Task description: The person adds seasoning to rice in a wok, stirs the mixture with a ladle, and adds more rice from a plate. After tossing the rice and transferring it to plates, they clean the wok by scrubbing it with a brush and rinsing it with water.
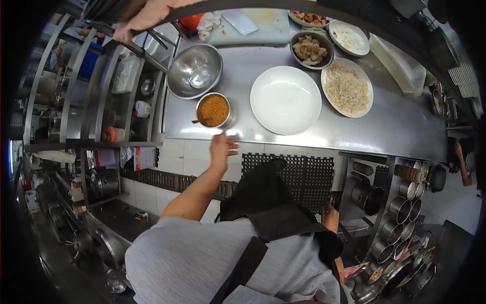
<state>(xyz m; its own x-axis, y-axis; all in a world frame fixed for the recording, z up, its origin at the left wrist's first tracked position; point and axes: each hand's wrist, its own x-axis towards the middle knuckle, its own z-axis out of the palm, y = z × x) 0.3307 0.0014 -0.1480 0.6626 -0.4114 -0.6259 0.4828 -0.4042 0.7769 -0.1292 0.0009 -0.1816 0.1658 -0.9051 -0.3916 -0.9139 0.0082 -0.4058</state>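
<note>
My left hand (223,149) reaches toward the front edge of the steel table (238,66), its fingers apart and holding nothing. Just beyond the fingertips stands a metal container (229,120) of orange, grainy food (213,110), with a utensil handle sticking out at its left. To the right lies a large white plate (286,101) without food on it. Behind the container is a steel mixing bowl (182,73). My right hand (330,219) hangs low by my side, near the shelf of pots; its fingers are too small and dark to make out.
A plate of rice (348,87), a bowl of pale brown chunks (310,50) and a smaller white plate (349,38) stand at the back right. Behind lies a cutting board (248,28). Shelves with pots (400,210) flank the floor mat (309,177). Another person's arm (461,162) shows far right.
</note>
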